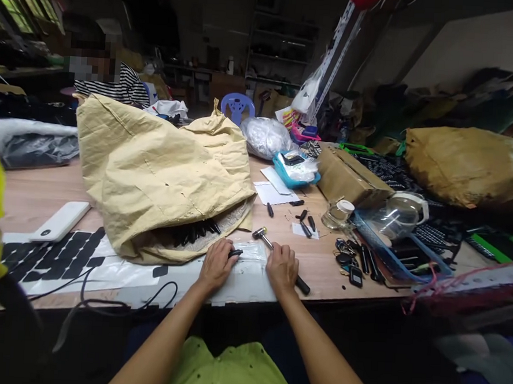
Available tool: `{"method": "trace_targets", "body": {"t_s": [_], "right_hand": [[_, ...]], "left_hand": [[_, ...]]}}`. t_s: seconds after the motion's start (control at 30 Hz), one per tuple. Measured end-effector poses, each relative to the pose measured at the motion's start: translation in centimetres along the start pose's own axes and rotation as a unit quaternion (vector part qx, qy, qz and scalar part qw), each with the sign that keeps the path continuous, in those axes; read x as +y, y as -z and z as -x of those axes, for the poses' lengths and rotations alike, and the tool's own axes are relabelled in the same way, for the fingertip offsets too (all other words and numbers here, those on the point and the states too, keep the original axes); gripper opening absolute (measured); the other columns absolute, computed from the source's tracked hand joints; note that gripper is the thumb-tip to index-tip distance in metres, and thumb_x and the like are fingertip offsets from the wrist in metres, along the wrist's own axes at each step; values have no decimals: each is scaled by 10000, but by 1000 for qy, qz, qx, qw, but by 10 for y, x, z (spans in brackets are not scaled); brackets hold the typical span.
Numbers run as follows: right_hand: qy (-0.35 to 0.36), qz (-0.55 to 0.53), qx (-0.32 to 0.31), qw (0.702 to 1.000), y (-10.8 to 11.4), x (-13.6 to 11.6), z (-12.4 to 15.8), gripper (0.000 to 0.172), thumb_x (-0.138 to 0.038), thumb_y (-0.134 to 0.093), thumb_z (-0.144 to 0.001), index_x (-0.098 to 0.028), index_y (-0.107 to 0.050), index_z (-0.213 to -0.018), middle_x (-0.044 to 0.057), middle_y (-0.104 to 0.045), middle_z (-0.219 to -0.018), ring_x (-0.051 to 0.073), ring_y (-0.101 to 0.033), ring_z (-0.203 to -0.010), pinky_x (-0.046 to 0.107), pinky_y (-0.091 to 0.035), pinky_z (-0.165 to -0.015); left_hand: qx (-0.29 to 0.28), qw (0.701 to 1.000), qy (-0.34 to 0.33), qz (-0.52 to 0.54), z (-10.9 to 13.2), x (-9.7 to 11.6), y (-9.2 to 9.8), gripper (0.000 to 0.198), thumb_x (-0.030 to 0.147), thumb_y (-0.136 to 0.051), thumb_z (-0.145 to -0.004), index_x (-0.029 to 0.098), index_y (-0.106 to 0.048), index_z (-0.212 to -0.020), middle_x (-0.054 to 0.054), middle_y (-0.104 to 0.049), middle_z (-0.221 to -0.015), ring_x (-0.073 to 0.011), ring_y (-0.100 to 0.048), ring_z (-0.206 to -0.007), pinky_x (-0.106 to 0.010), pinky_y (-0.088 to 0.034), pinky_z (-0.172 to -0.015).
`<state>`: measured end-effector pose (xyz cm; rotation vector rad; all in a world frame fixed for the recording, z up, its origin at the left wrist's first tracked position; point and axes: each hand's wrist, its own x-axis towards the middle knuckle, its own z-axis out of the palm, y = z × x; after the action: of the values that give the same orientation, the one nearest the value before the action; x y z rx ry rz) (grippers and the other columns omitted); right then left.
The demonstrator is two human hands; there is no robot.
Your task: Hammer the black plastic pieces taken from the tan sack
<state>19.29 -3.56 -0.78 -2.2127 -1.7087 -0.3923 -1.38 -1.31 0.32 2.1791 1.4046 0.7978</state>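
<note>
My right hand (283, 269) is wrapped round a small hammer (262, 234); its metal head points up and left, and the black grip end comes out below the hand. In the fingers of my left hand (217, 265) is a small black part (235, 253), too small to name surely. Both hands are low over a grey-white sheet (244, 281) at the table's front edge. Just beyond my left hand lies a big beige sack (166, 175), its mouth gaping toward me with several black pieces (197, 230) inside.
Several black pieces (306, 230) lie on the wooden table right of the sack. Keys (343, 260), a blue plastic basket (425, 272), a glass jar (338, 214) and a cardboard box (353, 177) stand rightward. A white power bank (61, 220) and a cable (102, 302) are leftward. A person (130, 86) sits opposite.
</note>
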Motion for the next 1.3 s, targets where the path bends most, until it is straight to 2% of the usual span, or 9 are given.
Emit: {"method": "trace_targets", "body": {"t_s": [0.1, 0.4, 0.73, 1.0, 1.3], "right_hand": [[5, -5, 0, 1000, -3, -2, 1, 238, -178, -500, -963, -204, -684, -1111, 72, -597, -931, 208, -497, -887, 313, -302, -709], [8, -19, 11, 1000, -6, -8, 6, 233, -182, -487, -985, -217, -680, -1109, 69, -588, -912, 206, -499, -871, 316, -302, -704], [-1, -25, 22, 999, -9, -13, 6, 222, -170, -506, -970, -222, -683, -1094, 72, -595, -919, 207, -514, -871, 317, -325, -696], [-15, -7, 26, 1000, -9, -11, 2, 219, -176, -501, -967, -222, -675, -1093, 71, -604, -923, 206, -512, -877, 312, -324, -694], [-17, 40, 13, 999, -4, 2, 0, 227, -172, -543, -948, -213, -682, -1123, 66, -604, -934, 203, -522, -897, 297, -322, -713]], "left_hand": [[-7, 1000, -4, -10, 0, -4, 1, 71, 244, -539, -938, 241, -571, -1001, -65, -643, -1244, -259, -542, -1249, -425, -431, -1063], [-28, 999, -3, -43, 5, -8, 6, 58, 260, -545, -935, 239, -574, -981, -67, -633, -1284, -261, -566, -1216, -435, -447, -1061], [-16, 998, -9, -55, 7, -13, 4, 93, 299, -499, -957, 238, -568, -961, -68, -631, -1282, -263, -571, -1200, -438, -459, -1048], [-15, 997, -31, -76, 2, -16, -2, 115, 312, -492, -972, 235, -575, -986, -74, -609, -1299, -267, -546, -1225, -452, -440, -1070], [-3, 998, -32, -55, 0, -1, -18, 78, 269, -527, -974, 219, -573, -1012, -85, -588, -1303, -275, -510, -1257, -481, -395, -1106]]}}
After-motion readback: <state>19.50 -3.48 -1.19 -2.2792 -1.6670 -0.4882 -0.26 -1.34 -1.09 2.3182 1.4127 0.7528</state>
